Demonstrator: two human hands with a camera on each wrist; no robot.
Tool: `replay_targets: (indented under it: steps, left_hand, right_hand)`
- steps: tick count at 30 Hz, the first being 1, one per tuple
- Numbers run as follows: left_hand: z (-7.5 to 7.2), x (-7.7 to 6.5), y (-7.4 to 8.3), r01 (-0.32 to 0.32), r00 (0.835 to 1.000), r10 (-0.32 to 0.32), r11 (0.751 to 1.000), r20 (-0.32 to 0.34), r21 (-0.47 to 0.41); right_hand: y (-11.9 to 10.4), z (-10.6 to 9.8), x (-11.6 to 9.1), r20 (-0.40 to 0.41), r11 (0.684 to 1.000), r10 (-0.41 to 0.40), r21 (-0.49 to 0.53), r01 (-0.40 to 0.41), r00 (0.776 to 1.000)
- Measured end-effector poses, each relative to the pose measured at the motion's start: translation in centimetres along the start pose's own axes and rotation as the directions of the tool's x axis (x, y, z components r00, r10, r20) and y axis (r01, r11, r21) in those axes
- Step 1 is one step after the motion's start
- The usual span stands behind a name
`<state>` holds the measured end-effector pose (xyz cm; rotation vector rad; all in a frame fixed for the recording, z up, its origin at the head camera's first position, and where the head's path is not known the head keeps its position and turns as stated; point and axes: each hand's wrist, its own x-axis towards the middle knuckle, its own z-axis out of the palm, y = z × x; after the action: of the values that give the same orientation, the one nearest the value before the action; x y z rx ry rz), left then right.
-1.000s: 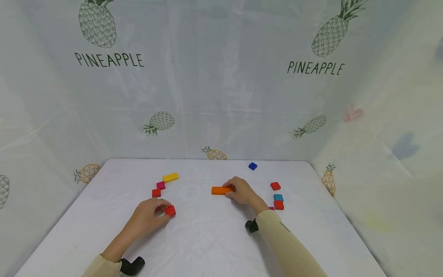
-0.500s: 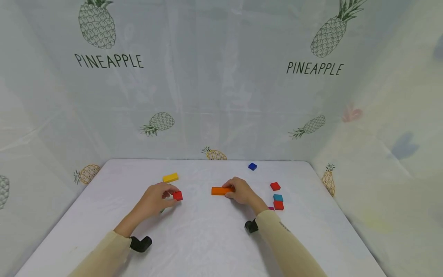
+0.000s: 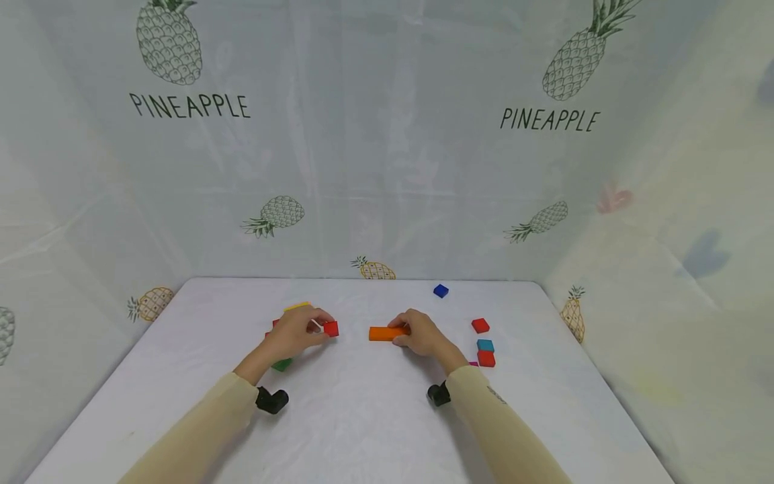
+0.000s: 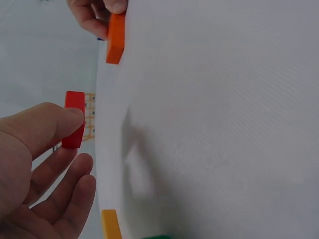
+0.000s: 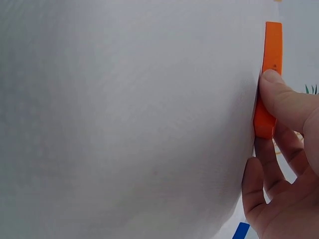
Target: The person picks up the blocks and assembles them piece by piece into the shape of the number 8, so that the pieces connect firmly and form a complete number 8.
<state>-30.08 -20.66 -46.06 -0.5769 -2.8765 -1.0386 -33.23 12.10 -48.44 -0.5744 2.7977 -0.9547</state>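
Note:
My left hand (image 3: 294,334) pinches a small red block (image 3: 330,329) between thumb and fingers. In the left wrist view the red block (image 4: 74,119) is held off the table, above a shadow. To its right, my right hand (image 3: 420,334) grips one end of a long orange block (image 3: 382,333) lying on the table. The right wrist view shows the thumb pressed on the side of the orange block (image 5: 272,50). A gap separates the red block from the orange one. Behind and below my left hand, a yellow block (image 3: 297,306) and a green block (image 3: 281,364) are partly covered.
On the right lie a red block (image 3: 480,326), a teal block (image 3: 486,345), another red block (image 3: 486,359) and a mostly hidden magenta block (image 3: 474,364). A blue block (image 3: 441,291) sits near the back edge of the white table (image 3: 363,430). A patterned curtain (image 3: 387,148) hangs behind.
My left hand has carried the red block right and away from me, closer to the orange block. A green block has come into view beneath that arm. The right hand stays put.

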Motion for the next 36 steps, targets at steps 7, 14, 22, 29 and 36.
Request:
replay_targets:
  steps: [7, 14, 22, 29, 36]
  left_hand:
    - [0.8, 1.6, 0.8, 0.015, 0.999, -0.015, 1.0, 0.028, -0.006]
    - [1.8, 3.0, 1.1, 0.044, 0.998, -0.044, 0.999, 0.039, -0.007]
    - [3.2, 4.7, 1.1, 0.032, 0.998, -0.033, 0.999, 0.06, 0.016]
    - [4.2, 5.7, 0.9, 0.013, 0.997, -0.016, 0.999, 0.07, 0.044]
    - [4.7, 6.3, 1.1, 0.003, 0.996, -0.006, 0.999, 0.088, 0.035]
  right_hand:
    - [-0.2, 0.0, 0.2, 0.009, 1.0, 0.003, 0.002, -0.003, 1.0]
    - [-0.7, 0.0, 0.1, 0.011, 1.0, -0.002, 0.003, 0.002, 1.0]
    - [-0.5, 0.2, 0.1, 0.009, 1.0, 0.017, 0.012, -0.017, 1.0]
    - [-0.3, 0.2, 0.1, 0.004, 1.0, 0.024, 0.012, -0.024, 1.0]
    - [-0.2, 0.0, -0.1, 0.005, 1.0, 0.023, 0.022, -0.023, 1.0]
